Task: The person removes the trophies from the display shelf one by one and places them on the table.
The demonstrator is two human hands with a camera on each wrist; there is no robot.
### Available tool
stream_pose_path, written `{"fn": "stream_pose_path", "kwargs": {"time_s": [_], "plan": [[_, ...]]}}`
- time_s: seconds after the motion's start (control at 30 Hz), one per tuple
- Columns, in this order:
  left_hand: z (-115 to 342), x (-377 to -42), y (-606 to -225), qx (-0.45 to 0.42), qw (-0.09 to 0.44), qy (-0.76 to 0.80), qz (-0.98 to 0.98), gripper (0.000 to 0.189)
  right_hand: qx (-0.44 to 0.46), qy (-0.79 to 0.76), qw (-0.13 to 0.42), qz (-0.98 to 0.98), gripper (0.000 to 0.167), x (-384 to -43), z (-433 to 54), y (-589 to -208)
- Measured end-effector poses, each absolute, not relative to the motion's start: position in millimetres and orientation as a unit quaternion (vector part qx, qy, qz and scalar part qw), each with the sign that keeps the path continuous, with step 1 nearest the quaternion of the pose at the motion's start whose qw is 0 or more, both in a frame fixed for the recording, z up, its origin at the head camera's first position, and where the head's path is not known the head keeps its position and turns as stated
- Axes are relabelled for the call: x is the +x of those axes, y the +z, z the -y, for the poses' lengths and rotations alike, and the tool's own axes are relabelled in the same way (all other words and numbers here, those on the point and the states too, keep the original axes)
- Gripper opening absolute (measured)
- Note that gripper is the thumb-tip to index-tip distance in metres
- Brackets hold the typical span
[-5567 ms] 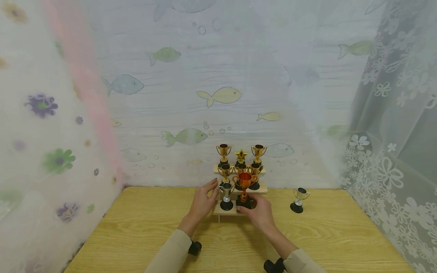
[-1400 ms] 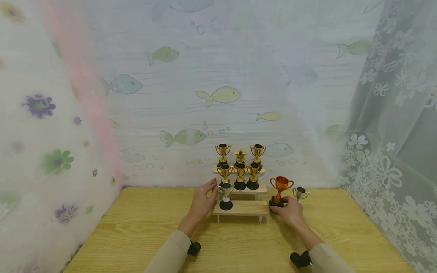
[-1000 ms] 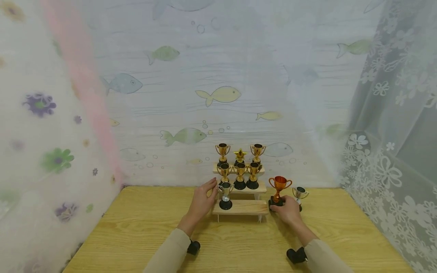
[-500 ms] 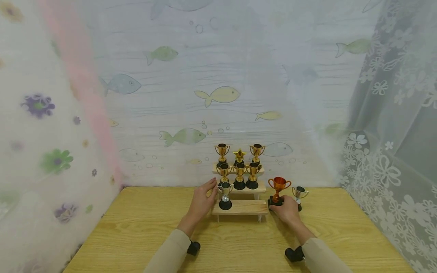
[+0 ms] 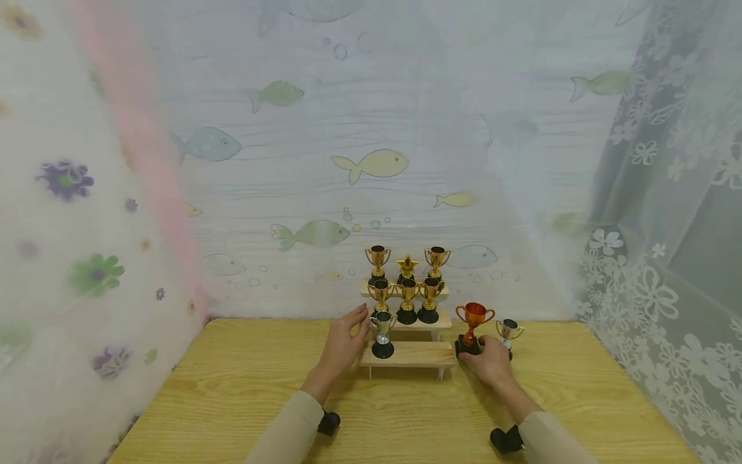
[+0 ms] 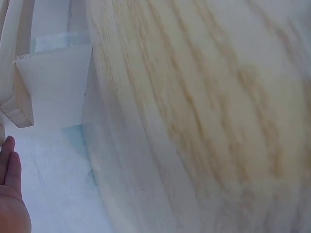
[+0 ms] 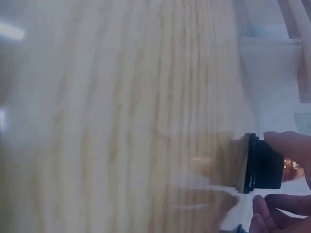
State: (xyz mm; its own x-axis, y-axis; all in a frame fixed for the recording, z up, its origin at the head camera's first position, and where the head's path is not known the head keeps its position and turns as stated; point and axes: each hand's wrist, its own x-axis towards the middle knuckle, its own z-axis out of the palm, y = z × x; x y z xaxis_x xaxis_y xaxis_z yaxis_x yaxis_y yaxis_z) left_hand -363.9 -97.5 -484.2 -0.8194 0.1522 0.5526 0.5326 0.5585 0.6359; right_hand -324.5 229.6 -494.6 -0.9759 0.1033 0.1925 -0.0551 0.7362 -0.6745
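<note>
My right hand [image 5: 491, 362] holds the black base of an orange-bronze trophy cup [image 5: 475, 314] just right of the wooden tiered stand [image 5: 423, 353]. In the right wrist view the thumb [image 7: 286, 141] lies on the black base [image 7: 265, 162], which is at the tabletop; the other fingers are below it. My left hand [image 5: 342, 341] rests with extended fingers at the stand's left side. A silver trophy cup [image 5: 382, 332] stands at the left of the bottom step. Gold cups [image 5: 408, 293] fill the middle step. Two gold cups flank a gold star trophy [image 5: 408, 264] on top.
Another silver cup [image 5: 510, 330] stands on the wooden table [image 5: 394, 425] behind my right hand, partly covered by it. A fish-patterned curtain [image 5: 371, 161] hangs behind the table, and a lace curtain [image 5: 661, 290] is on the right.
The orange-bronze trophy was at the bottom step earlier; my right hand has carried it right, off the stand. Over the last second it shifts barely at all. My left hand stays in place.
</note>
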Motion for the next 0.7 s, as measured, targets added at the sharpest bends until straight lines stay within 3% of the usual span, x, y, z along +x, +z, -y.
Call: {"fn": "stream_pose_path", "kwargs": {"time_s": [0.7], "plan": [[98,-363,-483,-0.196,0.210,-0.425,0.859,0.037,0.016,0.386,0.082,0.919,0.060,-292,-249,-474]]}}
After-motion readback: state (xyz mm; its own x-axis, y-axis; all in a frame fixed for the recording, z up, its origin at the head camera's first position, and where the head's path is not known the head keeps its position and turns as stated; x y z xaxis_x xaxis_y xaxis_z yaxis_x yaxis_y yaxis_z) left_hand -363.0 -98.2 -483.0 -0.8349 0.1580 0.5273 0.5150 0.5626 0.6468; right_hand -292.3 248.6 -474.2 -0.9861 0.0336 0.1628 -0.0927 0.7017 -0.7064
